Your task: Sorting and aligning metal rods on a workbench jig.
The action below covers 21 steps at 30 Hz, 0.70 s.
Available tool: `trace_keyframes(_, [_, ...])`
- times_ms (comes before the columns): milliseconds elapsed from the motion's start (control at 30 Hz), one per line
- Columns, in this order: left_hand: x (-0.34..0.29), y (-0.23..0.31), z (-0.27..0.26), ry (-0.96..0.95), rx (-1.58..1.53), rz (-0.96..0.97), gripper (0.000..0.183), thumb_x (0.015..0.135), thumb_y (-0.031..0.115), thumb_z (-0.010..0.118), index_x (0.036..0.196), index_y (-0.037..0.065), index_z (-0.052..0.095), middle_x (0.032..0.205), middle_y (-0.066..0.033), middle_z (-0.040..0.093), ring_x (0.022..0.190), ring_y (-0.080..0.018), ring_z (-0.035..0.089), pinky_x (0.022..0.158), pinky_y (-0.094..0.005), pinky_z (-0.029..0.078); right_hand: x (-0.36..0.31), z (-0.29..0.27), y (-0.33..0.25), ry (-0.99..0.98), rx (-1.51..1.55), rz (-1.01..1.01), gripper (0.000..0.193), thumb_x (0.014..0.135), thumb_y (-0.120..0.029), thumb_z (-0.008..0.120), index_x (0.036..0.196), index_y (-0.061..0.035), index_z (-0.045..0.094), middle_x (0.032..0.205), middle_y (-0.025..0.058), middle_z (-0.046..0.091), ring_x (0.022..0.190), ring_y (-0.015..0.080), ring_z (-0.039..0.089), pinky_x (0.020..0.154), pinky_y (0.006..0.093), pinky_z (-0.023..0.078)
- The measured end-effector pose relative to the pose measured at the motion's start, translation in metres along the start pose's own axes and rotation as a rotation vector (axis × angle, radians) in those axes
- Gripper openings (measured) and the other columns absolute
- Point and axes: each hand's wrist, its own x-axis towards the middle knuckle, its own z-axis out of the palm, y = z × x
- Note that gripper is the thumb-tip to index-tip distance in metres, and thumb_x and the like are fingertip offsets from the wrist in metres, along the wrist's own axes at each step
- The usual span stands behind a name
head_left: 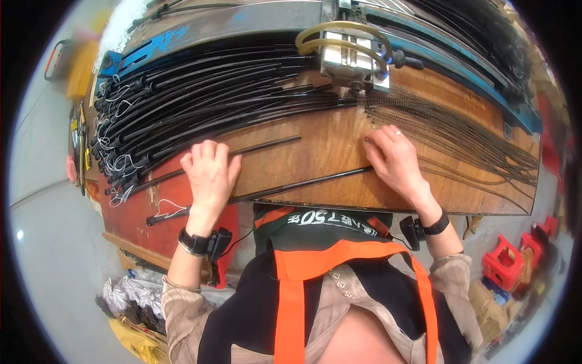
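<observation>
My left hand (210,173) has its fingers curled down around a black tube (270,144) lying on the bench, with the thumb on its near side. A second black tube (303,184) runs under my left wrist; its right end reaches beneath my right hand (393,156). Thumb and fingertips of the right hand are pinched together, and a tiny dark tip shows between them; what it belongs to is hidden. Thin brown ridged rods (461,121) fan out beyond and to the right of that hand. To the left lies a thick bundle of black tubes (200,100) with white string loops at their ends.
A metal clamp-like machine head (354,60) with yellowish hoses (339,27) stands over the middle of the wooden bench (339,142). Blue rails (461,64) cross the back. Red stools (504,262) stand on the floor at the right; bags (130,297) lie at lower left.
</observation>
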Motion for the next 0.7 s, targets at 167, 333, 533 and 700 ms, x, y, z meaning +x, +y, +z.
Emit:
trace_keyframes(167, [0.008,0.025,0.004,-0.054,-0.324,0.135,0.023,0.083,0.012,0.071,0.104,0.009,0.064,0.082,-0.0062,0.054,0.079,-0.0239,0.056,0.07,-0.0362,0.044,-0.001,0.01,-0.001,-0.028,0.17,0.001,0.012,0.083,-0.013,0.072,0.093,-0.0063,0.07,0.07,0.0092,0.059,0.069,0.0293,0.057,0.062,0.0394,0.047])
trace_keyframes(333, [0.016,0.054,-0.015,-0.103,-0.471,0.183,0.026,0.083,0.008,0.07,0.108,0.008,0.066,0.075,-0.0065,0.051,0.072,-0.0235,0.056,0.064,-0.0347,0.047,-0.01,0.013,-0.001,0.016,0.294,-0.055,0.017,0.081,-0.02,0.076,0.091,-0.0066,0.072,0.068,0.0082,0.06,0.067,0.0271,0.056,0.06,0.0371,0.046])
trace_keyframes(533, [0.014,0.076,-0.025,-0.18,-0.511,0.214,0.028,0.082,0.008,0.071,0.11,0.007,0.067,0.074,-0.006,0.051,0.07,-0.0226,0.056,0.061,-0.0344,0.048,-0.025,0.012,0.003,0.058,0.327,-0.051,0.021,0.08,-0.021,0.077,0.094,-0.0068,0.072,0.068,0.0076,0.059,0.067,0.0259,0.056,0.06,0.036,0.047])
trace_keyframes(700, [0.01,0.078,-0.014,-0.132,-0.602,0.213,0.021,0.081,0.007,0.071,0.102,0.008,0.066,0.075,-0.0048,0.054,0.074,-0.0243,0.057,0.068,-0.0358,0.046,-0.025,0.009,0.005,0.121,0.109,-0.273,0.032,0.078,-0.022,0.078,0.104,-0.0064,0.07,0.078,0.0061,0.061,0.071,0.0258,0.056,0.06,0.0362,0.047])
